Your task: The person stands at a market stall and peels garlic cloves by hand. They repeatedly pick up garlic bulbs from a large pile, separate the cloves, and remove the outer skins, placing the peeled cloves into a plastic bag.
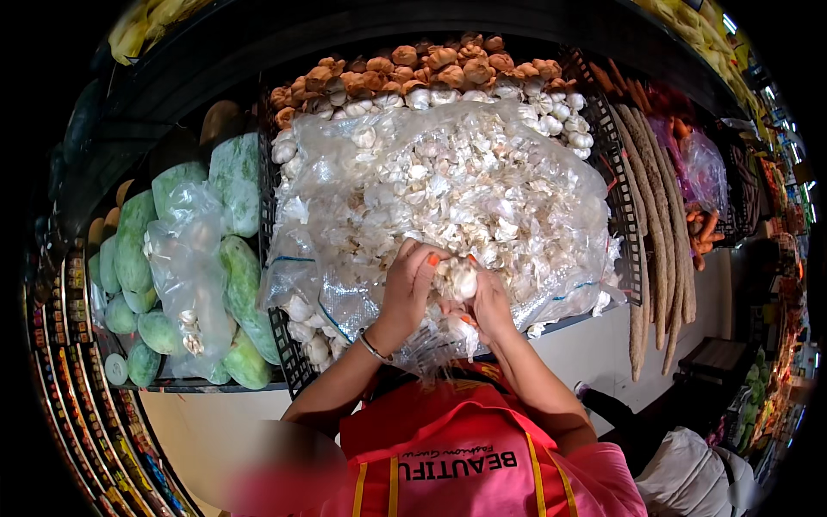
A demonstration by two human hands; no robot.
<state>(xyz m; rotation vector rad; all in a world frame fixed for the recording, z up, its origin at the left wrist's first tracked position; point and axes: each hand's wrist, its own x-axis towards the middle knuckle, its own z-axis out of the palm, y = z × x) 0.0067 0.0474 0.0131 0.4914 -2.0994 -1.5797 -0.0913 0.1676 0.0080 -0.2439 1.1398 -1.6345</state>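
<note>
A white garlic bulb (460, 279) is held between my left hand (413, 281) and my right hand (492, 304), just above the near edge of a plastic sheet. Fingers of both hands close around it from either side, and bits of loose skin hang beneath my right hand. The clear plastic sheet (336, 258) bears a thick layer of papery garlic skins (452, 187). Whole white garlic bulbs (555, 116) show past the sheet's far and left edges, with orange-brown garlic bulbs (446, 64) behind them.
Black crate walls (623, 213) flank the garlic. Left are green winter melons (236, 187) and a clear bag (194, 258) holding some garlic bulbs. Long brown yams (659, 226) and carrots (704, 232) lie at right. Someone in a light garment (691, 475) is at lower right. A shelf edge (387, 26) crosses above.
</note>
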